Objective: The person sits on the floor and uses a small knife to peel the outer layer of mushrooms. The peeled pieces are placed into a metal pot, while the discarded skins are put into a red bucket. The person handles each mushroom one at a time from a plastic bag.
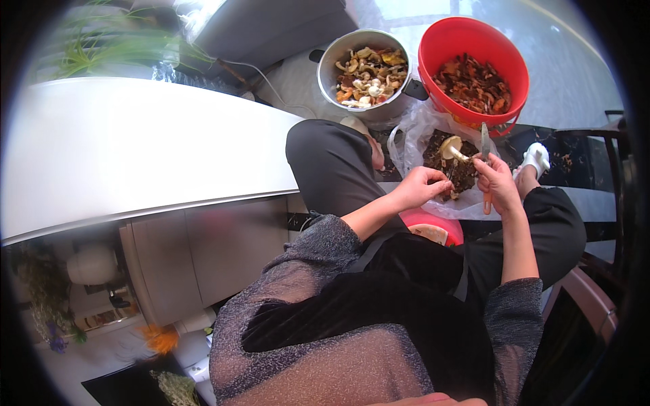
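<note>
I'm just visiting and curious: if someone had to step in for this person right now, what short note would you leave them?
Left hand: closed on a pale mushroom, held over the plastic bag of dark trimmings.
Right hand: closed on a knife, blade up beside the mushroom.
Red bucket: holds brown and orange mushrooms.
Metal pot: holds lighter, cut mushroom pieces.
Done: a good layer of pieces in the pot, scraps piled in the bag.
Left: the mushroom in hand and, it seems, the bucket's contents.
The person sits with the bag, pot and bucket on the floor in front.
</note>
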Demonstrator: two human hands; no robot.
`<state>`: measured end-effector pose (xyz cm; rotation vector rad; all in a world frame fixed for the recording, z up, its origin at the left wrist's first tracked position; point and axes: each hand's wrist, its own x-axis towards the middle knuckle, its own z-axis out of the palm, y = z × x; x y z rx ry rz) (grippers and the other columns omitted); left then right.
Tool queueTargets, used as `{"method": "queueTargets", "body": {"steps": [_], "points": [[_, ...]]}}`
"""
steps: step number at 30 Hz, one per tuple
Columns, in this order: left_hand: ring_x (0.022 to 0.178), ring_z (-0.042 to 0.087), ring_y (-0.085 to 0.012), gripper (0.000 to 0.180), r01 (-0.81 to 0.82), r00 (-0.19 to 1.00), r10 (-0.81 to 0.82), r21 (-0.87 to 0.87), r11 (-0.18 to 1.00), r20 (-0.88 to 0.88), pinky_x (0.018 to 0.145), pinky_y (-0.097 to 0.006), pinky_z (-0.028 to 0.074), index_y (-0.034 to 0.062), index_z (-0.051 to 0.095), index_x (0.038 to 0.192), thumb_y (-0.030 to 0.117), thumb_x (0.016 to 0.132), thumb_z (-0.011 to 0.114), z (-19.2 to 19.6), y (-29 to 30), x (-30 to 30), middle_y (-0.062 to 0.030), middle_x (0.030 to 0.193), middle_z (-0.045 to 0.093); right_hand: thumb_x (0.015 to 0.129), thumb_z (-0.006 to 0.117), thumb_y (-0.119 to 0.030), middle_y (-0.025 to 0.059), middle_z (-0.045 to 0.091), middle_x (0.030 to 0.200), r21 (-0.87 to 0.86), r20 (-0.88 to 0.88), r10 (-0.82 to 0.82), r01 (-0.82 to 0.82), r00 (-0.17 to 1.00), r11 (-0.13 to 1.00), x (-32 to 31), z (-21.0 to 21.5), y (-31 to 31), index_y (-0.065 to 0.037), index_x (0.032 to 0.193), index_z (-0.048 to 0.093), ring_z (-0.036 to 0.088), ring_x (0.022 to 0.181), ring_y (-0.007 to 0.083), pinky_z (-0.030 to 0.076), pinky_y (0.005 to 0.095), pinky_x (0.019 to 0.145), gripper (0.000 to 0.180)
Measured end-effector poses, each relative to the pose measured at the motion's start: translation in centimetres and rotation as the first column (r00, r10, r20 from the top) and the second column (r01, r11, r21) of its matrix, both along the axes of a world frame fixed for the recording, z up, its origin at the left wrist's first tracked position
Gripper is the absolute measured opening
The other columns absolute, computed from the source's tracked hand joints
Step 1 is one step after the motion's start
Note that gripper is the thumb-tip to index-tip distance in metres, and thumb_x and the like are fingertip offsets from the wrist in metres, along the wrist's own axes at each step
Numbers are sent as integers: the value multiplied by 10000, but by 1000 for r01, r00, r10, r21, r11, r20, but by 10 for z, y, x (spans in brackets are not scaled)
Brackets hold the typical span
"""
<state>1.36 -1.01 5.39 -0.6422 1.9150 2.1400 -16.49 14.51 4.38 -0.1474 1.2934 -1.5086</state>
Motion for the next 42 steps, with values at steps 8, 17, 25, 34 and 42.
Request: {"method": "queueTargets", "body": {"steps": [8, 17, 25, 34, 42], "points": [[1024, 590, -300, 189, -348, 841, -245, -829, 438, -483, 910, -422, 449, 39, 652, 903, 99, 737, 720, 35, -8, -24, -82, 976, 655, 948, 651, -195, -62, 460, 655, 147, -18, 263, -258, 965, 955, -14, 12, 1, -81, 1008, 559, 383, 489, 19, 293, 178, 418, 159], [988, 599, -296, 216, -164, 830, -397, -851, 499, -393, 997, -431, 405, 34, 680, 894, 115, 697, 715, -9, -7, -23, -120, 913, 655, 958, 648, -209, -62, 456, 683, 109, 121, 324, -337, 938, 935, -14, 10, -5, -101, 913, 517, 391, 516, 22, 309, 179, 459, 176], [786, 643, -191, 202, 106, 989, -139, -442, 891, -43, 766, -336, 510, -21, 660, 1029, 119, 884, 648, -29, -5, -20, -89, 840, 689, 1007, 535, -183, -15, 541, 735, 185, -96, 202, -182, 975, 966, -7, -16, 4, -47, 1112, 572, 417, 534, 43, 341, 200, 473, 176], [861, 646, -128, 227, -278, 953, 215, 336, 900, 213, 799, -275, 493, -18, 666, 1107, 141, 968, 583, -57, -6, -19, -76, 928, 718, 974, 482, -44, 164, 642, 776, 246, -687, 302, -179, 661, 953, 41, -10, 19, 22, 1167, 570, 636, 709, 244, 490, 356, 666, 223], [828, 641, -125, 205, -249, 955, 185, 292, 924, 231, 755, -274, 508, -14, 670, 1094, 105, 961, 569, -59, -3, -18, -69, 914, 718, 970, 466, -64, 247, 610, 821, 365, -788, 418, -204, 452, 908, 52, 3, 10, 3, 1070, 557, 612, 773, 431, 473, 463, 676, 151]]}}
